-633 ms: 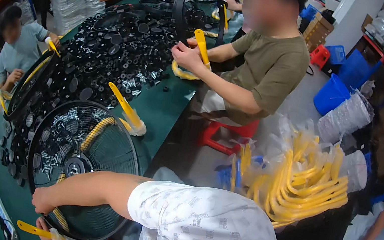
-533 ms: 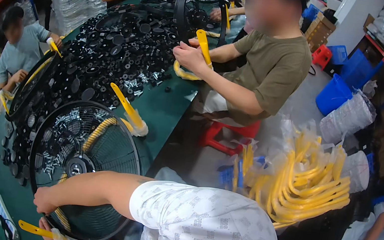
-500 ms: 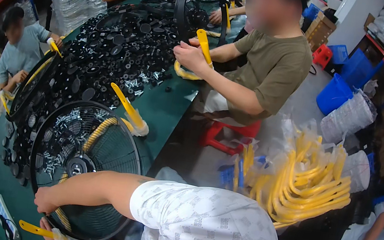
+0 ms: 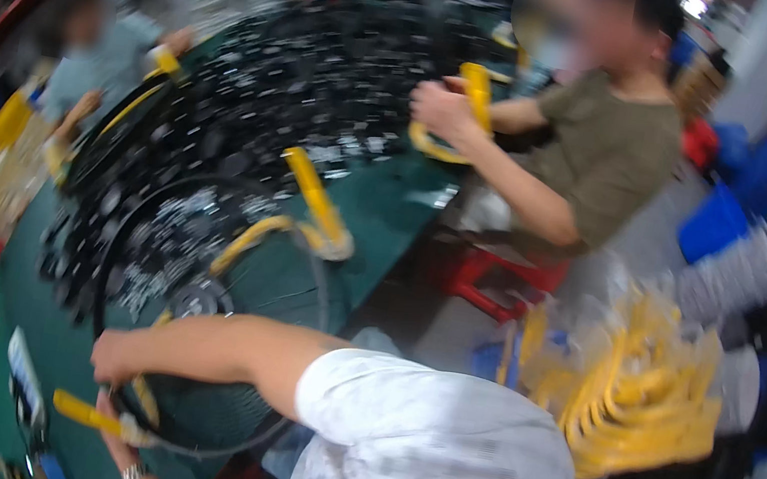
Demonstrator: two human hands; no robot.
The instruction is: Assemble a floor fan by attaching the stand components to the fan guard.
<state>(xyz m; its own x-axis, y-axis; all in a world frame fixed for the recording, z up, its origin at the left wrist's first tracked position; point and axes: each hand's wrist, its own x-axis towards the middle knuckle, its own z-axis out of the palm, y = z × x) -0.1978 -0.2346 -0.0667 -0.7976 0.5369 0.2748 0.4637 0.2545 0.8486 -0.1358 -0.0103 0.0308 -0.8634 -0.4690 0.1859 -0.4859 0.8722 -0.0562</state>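
Note:
A round black wire fan guard (image 4: pixel 329 304) with a hub at its middle leans at the table's near edge. A bent yellow tube (image 4: pixel 247 239) shows through its wires, one flat end standing out at the far right and another yellow end (image 4: pixel 83 411) at the near left. My right hand (image 4: pixel 118 357) is closed on the guard's left rim, its arm crossing in front of the wires. Just below, my left hand (image 4: pixel 115 426), a watch at its wrist, grips the rim beside the yellow end; its fingers are partly hidden. Motion blurs both.
Black discs, knobs and silver screws (image 4: pixel 267 88) heap over the green table (image 4: pixel 383 240). A co-worker (image 4: pixel 609 166) on a red stool (image 4: pixel 499 279) holds a yellow tube. Another person (image 4: pixel 92 69) works across the table. Bagged yellow tubes (image 4: pixel 642 394) pile at right.
The whole view has swung, so the scene sits farther right and blurs. My left wrist and its watch have come into view. Both hands stay at the fan guard's rim.

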